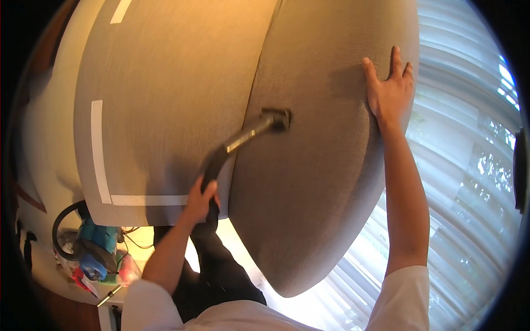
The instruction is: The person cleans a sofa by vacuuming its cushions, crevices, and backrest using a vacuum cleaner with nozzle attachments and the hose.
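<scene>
My left hand [200, 203] is wrapped round the black curved handle of a vacuum cleaner wand [241, 141]. At its far end, a small dark nozzle [277, 118] rests on or just over the grey upholstered sofa backrest [309, 182]; motion blurs it a little. Higher up, my right hand [393, 95] lies on the right-hand edge of this backrest with fingers spread, holding nothing. The grey seat [165, 121], marked with white tape strips [97, 149], adjoins the backrest on the left along a dark seam.
A teal and blue vacuum cleaner [96, 243] with a black hose stands on the floor at lower left, beside cables and a metal tube [109, 295]. Sheer pale curtains [452, 165] hang before a bright window along the right side, close to the backrest.
</scene>
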A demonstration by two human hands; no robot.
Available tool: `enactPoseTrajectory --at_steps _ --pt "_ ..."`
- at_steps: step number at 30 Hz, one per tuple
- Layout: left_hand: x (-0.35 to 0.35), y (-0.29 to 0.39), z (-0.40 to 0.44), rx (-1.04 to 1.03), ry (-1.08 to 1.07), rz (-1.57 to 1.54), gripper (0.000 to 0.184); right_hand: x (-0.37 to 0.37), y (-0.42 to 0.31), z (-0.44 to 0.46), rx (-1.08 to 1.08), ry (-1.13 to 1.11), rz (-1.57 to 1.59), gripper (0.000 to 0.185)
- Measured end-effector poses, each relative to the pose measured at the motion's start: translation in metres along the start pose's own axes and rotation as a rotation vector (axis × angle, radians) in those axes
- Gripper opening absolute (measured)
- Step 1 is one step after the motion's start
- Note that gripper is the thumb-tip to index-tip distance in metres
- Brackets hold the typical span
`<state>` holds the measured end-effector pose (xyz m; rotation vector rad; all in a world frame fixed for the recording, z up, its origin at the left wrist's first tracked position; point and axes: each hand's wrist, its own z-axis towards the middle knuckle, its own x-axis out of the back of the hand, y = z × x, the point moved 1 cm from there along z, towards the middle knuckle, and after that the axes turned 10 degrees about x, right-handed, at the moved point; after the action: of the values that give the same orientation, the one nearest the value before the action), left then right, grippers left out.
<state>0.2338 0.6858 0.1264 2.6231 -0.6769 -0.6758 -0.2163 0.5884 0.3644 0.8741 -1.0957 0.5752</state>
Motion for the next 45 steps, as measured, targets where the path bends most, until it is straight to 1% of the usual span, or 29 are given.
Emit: enactPoseTrajectory --at_steps 1,3,4,6,7,8,10,13,14,16,18,19,20,21,23,25,26,29,30,31,32,34,36,37,39,41,42,43,45 --pt "-0.007 0.015 -0.006 -0.005 -0.003 0.007 0.036 -0.003 0.001 0.0 0.005 0.013 -0.012 0.089" --pt "-0.024 0.037 -0.026 -0.111 0.059 0.099 0.038 -0.004 0.003 -0.004 0.004 0.014 0.005 0.088" --pt "-0.031 0.059 -0.01 -0.137 0.062 0.125 0.04 -0.004 0.002 -0.002 0.011 0.029 0.021 0.088" --pt "-0.053 0.136 0.048 -0.177 0.077 0.103 0.043 -0.006 0.003 -0.001 0.008 0.04 0.016 0.087" --pt "-0.061 0.174 0.073 -0.235 0.076 0.14 0.044 -0.007 0.004 -0.001 0.01 0.038 0.008 0.087" --pt "-0.077 0.216 0.081 -0.243 0.168 0.18 0.045 -0.006 0.004 0.0 0.011 0.043 0.004 0.087" --pt "-0.093 0.259 0.107 -0.261 0.101 0.064 0.047 -0.005 0.004 -0.001 0.005 0.023 0.007 0.085" --pt "-0.09 0.235 0.055 -0.18 0.058 0.108 0.047 -0.002 0.003 -0.002 0.001 0.041 0.053 0.082" --pt "-0.078 0.193 0.044 -0.168 -0.006 0.078 0.043 0.0 0.002 -0.003 -0.004 0.048 0.059 0.082" --pt "-0.065 0.143 -0.029 -0.102 -0.097 -0.046 0.038 0.004 -0.001 -0.003 -0.01 0.033 0.085 0.078" --pt "-0.065 0.102 -0.078 -0.128 -0.032 -0.091 0.04 0.004 0.0 -0.003 -0.012 0.039 0.093 0.076" --pt "-0.07 0.113 -0.075 -0.129 -0.031 -0.093 0.04 0.003 -0.001 -0.006 -0.01 0.031 0.106 0.074" --pt "-0.077 0.135 -0.07 -0.201 -0.005 -0.051 0.04 0.004 -0.002 -0.01 -0.008 0.026 0.106 0.074" --pt "-0.086 0.165 -0.057 -0.289 0.02 -0.007 0.041 0.005 -0.003 -0.009 -0.011 0.017 0.124 0.073" --pt "-0.106 0.237 -0.008 -0.28 -0.003 0.001 0.045 0.012 -0.002 -0.006 -0.017 0.024 0.133 0.072" --pt "-0.127 0.308 0.034 -0.412 0.04 0.068 0.05 0.012 -0.005 -0.008 -0.028 0.029 0.158 0.072" --pt "-0.131 0.324 0.049 -0.444 0.065 0.107 0.051 0.011 -0.004 -0.012 -0.025 0.015 0.164 0.072" --pt "-0.128 0.3 0.037 -0.423 0.059 0.134 0.05 0.009 -0.006 -0.007 -0.004 0.041 0.192 0.072" --pt "-0.12 0.276 0.024 -0.35 0.005 0.084 0.048 0.011 -0.006 -0.009 -0.004 0.039 0.18 0.072" --pt "-0.105 0.239 0.009 -0.276 -0.054 0.034 0.047 0.013 -0.004 -0.01 -0.007 0.036 0.161 0.072" --pt "-0.091 0.191 -0.001 -0.216 -0.127 -0.092 0.042 0.015 -0.003 -0.011 -0.016 0.035 0.155 0.072" --pt "-0.061 0.135 -0.049 -0.047 -0.143 -0.125 0.039 0.016 -0.005 -0.011 -0.009 0.035 0.171 0.073" --pt "-0.038 0.089 -0.083 -0.008 -0.093 -0.02 0.042 0.014 -0.003 -0.013 -0.002 0.054 0.185 0.073" --pt "-0.036 0.092 -0.081 -0.016 -0.092 -0.02 0.042 0.017 -0.005 -0.014 -0.007 0.057 0.183 0.073" --pt "-0.038 0.108 -0.071 -0.079 0.012 0.088 0.041 0.019 -0.009 -0.018 -0.014 0.052 0.189 0.073" --pt "-0.046 0.161 -0.03 -0.133 -0.007 0.085 0.04 0.02 -0.01 -0.017 -0.014 0.059 0.185 0.072" --pt "-0.056 0.183 -0.003 -0.238 -0.045 0.047 0.042 0.019 -0.009 -0.016 -0.011 0.063 0.187 0.072" --pt "-0.074 0.222 0.01 -0.238 -0.05 -0.022 0.047 0.017 -0.007 -0.015 -0.013 0.066 0.195 0.072" --pt "-0.107 0.282 0.047 -0.307 -0.002 -0.016 0.059 0.012 -0.005 -0.012 0.002 0.061 0.209 0.072"
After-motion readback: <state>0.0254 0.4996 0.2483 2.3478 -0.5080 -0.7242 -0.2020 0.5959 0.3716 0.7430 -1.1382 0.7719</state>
